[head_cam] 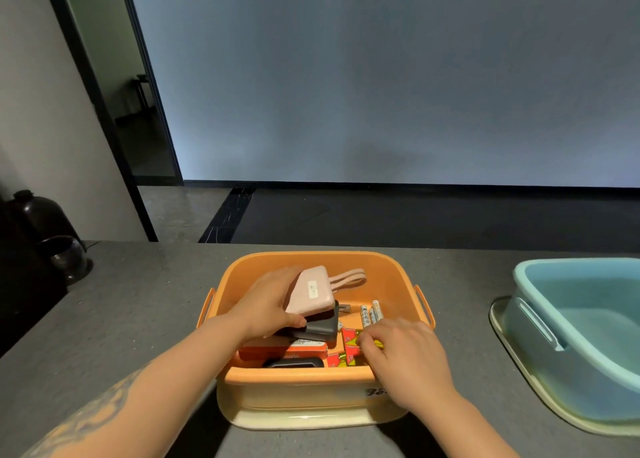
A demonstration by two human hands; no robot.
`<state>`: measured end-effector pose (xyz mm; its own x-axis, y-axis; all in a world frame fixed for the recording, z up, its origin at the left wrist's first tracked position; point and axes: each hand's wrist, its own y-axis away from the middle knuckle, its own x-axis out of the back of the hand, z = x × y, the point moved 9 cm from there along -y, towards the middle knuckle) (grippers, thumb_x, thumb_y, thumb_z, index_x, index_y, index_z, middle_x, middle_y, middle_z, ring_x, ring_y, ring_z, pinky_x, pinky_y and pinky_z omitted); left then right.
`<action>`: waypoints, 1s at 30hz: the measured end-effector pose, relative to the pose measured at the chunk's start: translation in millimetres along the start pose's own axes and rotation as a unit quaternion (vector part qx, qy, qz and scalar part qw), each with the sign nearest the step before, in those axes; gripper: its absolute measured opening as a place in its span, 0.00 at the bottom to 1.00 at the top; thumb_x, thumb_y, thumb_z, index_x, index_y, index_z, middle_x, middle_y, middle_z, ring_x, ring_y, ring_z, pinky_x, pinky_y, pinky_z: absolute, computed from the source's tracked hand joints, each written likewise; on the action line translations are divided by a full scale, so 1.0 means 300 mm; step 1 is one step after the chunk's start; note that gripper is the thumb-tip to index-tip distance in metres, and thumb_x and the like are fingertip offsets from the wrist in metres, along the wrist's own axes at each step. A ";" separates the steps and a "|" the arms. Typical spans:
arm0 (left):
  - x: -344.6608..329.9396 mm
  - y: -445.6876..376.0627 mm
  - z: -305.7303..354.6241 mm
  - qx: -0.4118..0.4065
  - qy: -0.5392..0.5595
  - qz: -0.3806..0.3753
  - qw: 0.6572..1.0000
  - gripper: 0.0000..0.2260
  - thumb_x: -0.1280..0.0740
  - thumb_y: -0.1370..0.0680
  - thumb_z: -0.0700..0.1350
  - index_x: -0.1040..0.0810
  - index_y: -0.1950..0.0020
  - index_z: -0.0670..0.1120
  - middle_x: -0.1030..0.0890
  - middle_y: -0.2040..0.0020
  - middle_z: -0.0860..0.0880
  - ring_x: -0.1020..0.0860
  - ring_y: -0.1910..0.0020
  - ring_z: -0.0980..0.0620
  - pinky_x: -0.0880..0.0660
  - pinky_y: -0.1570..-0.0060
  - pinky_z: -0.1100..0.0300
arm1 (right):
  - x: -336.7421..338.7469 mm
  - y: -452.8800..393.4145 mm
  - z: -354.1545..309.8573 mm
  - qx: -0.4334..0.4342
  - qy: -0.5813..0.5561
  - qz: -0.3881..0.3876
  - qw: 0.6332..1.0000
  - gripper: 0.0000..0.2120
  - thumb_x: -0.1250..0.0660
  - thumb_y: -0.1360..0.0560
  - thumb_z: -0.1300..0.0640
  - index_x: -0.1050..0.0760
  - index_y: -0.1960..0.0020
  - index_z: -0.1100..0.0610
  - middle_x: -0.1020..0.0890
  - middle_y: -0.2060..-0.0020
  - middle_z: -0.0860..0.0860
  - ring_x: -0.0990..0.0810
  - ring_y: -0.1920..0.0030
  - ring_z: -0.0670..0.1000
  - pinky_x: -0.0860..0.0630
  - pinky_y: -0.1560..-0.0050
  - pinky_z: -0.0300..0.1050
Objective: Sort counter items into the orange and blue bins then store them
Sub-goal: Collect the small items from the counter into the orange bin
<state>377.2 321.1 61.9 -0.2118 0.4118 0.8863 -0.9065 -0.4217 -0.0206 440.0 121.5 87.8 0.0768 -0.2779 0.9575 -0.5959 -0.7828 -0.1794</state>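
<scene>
Right hand in the near side of the orange bin on the counter, fingers curled onto red-yellow battery packs, left hand farther in gripping a pink power bank tilted over dark ones, blue bin empty at right.
</scene>
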 end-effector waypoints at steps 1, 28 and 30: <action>-0.003 -0.005 0.006 -0.005 0.000 -0.012 1.000 0.40 0.25 0.32 0.54 0.43 0.26 0.57 0.35 0.27 0.55 0.37 0.29 0.52 0.38 0.30 0.50 | 0.000 0.001 0.001 -0.001 0.000 0.002 1.000 0.20 0.51 0.21 0.43 0.21 0.53 0.45 0.20 0.56 0.41 0.26 0.54 0.43 0.41 0.56 0.42; -0.040 -0.048 -0.092 0.083 -0.190 -0.105 0.973 0.45 0.26 0.43 0.69 0.39 0.31 0.57 0.25 0.38 0.53 0.26 0.43 0.50 0.26 0.51 0.57 | 0.000 0.000 -0.006 0.000 0.007 0.001 1.000 0.20 0.51 0.20 0.46 0.22 0.56 0.47 0.20 0.58 0.44 0.27 0.55 0.45 0.41 0.56 0.44; -0.036 -0.049 -0.085 0.080 -0.201 -0.087 0.972 0.44 0.26 0.41 0.68 0.39 0.31 0.56 0.26 0.37 0.53 0.26 0.41 0.50 0.27 0.48 0.56 | -0.001 -0.001 -0.008 0.001 0.008 0.001 1.000 0.20 0.52 0.20 0.45 0.22 0.56 0.47 0.20 0.58 0.44 0.27 0.55 0.45 0.40 0.55 0.44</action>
<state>383.4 343.5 40.8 0.1296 0.1525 0.9798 -0.8409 -0.5067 0.1901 438.4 123.2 88.0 0.0624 -0.2708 0.9606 -0.5944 -0.7833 -0.1822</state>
